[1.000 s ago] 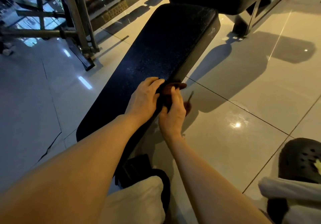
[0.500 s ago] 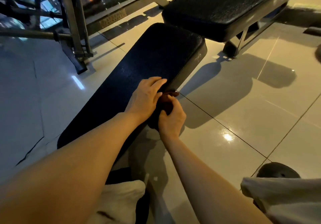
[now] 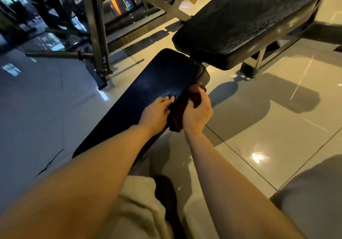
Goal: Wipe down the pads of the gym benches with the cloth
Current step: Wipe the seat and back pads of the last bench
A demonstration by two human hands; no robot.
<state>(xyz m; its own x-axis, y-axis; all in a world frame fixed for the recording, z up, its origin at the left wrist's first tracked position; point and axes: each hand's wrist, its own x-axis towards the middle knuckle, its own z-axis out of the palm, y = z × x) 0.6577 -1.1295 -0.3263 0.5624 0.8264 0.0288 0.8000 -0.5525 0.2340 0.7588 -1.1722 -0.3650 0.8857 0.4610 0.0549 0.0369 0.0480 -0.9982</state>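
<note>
A: We see the long black textured vinyl bench pad (image 3: 148,94) running from about seven o'clock up toward one o'clock, low over the glossy pale tiled floor (image 3: 259,127).

B: Agreed. Our left hand (image 3: 156,113) lies flat on the pad's top near its right edge, fingers straight and spread, gripping nothing.

A: And the right hand (image 3: 197,114) sits just at three o'clock of the left, fingers curled around the dark reddish-brown cloth (image 3: 187,102), holding it against the pad's right side edge.

B: The cloth bunches up past the fingertips toward twelve o'clock and hangs down toward six o'clock beside the wrist. How hard it is pressed to the pad, we cannot tell.

A: At one o'clock from the hands stands a second, wider black padded bench seat (image 3: 240,25) on a grey metal leg (image 3: 257,62), raised higher, its near corner overhanging the far end of the long pad.

B: At eleven o'clock we make out a grey steel rack frame (image 3: 94,35), its foot on the floor beside the long pad, well apart from both hands.

A: Down at six o'clock, our pale fabric-covered knee (image 3: 137,207) sits between the forearms.
</note>
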